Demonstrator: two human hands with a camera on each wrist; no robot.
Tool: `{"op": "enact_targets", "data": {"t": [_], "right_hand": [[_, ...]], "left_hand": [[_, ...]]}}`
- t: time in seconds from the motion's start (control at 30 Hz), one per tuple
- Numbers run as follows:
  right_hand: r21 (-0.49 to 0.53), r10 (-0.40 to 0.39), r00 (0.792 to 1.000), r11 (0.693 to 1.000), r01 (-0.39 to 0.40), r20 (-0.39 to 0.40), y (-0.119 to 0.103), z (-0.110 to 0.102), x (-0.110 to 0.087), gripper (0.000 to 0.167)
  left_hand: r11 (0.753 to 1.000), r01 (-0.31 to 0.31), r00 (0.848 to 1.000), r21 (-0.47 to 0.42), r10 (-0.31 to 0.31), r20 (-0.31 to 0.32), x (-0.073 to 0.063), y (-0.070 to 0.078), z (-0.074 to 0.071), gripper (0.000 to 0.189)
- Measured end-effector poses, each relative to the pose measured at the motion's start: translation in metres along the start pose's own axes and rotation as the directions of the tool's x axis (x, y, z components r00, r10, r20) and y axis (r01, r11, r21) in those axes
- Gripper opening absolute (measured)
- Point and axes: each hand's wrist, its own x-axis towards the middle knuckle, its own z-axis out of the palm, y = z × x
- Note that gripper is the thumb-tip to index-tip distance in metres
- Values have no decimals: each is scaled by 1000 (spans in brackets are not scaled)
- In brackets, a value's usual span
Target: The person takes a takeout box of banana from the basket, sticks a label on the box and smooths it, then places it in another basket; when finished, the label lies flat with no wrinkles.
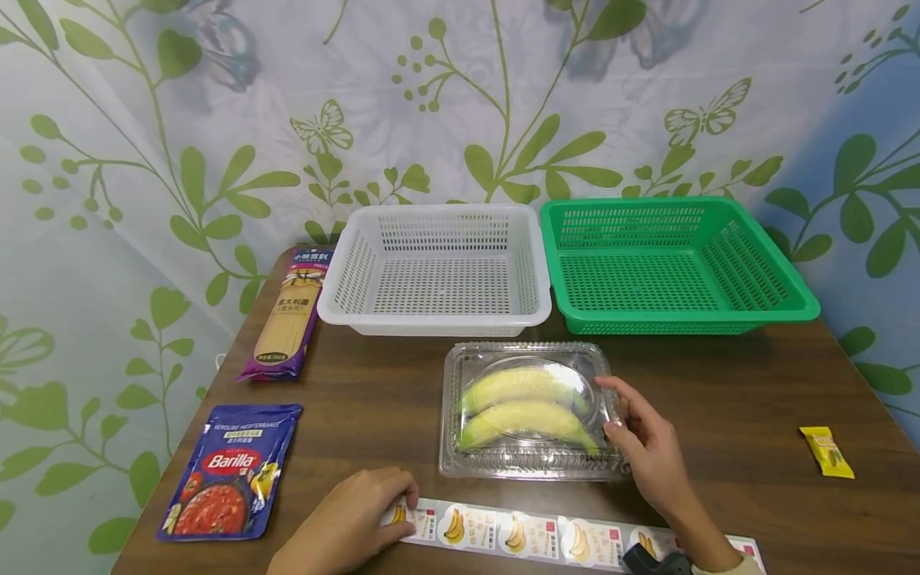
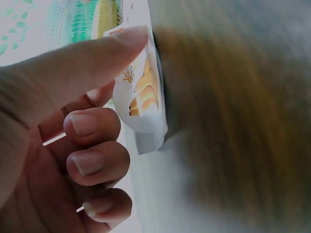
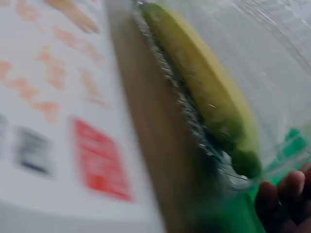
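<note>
A clear plastic clamshell box (image 1: 454,399) lies closed on the table with two bananas (image 1: 528,419) inside. My right hand (image 1: 650,447) holds the box's right edge, thumb toward the front and index finger farther back. In the right wrist view, curled fingertips (image 3: 291,187) sit at the box's corner. In front of the box lies a long strip of banana stickers (image 1: 503,531). My left hand (image 1: 359,515) pinches the strip's left end. The left wrist view shows the thumb (image 2: 97,58) over the label, the index finger partly hidden behind it, and the other fingers curled.
A white basket (image 1: 434,326) and a green basket (image 1: 661,323) stand side by side at the back. On the left lie a spaghetti pack (image 1: 287,315) and a blue Barilla sauce pouch (image 1: 230,471). A small yellow packet (image 1: 826,451) lies far right. A patterned curtain (image 1: 460,96) hangs behind.
</note>
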Motion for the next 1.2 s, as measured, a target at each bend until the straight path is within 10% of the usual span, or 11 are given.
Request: {"op": "enact_targets", "data": {"t": [0.37,0.87,1.2], "right_hand": [[377,-134,987,913,159,-91,10,12,-2,51],[388,-143,985,905,171,-100,13,13,-1,51],[375,-125,988,915,152,-95,13,13,-3,52]], "left_hand": [[1000,-22,998,-3,22,-53,3,1,0,21],[976,17,1000,-218,-21,-16,0,-1,-9,21],[931,-86,996,-356,71,-55,-4,-2,-16,14]]}}
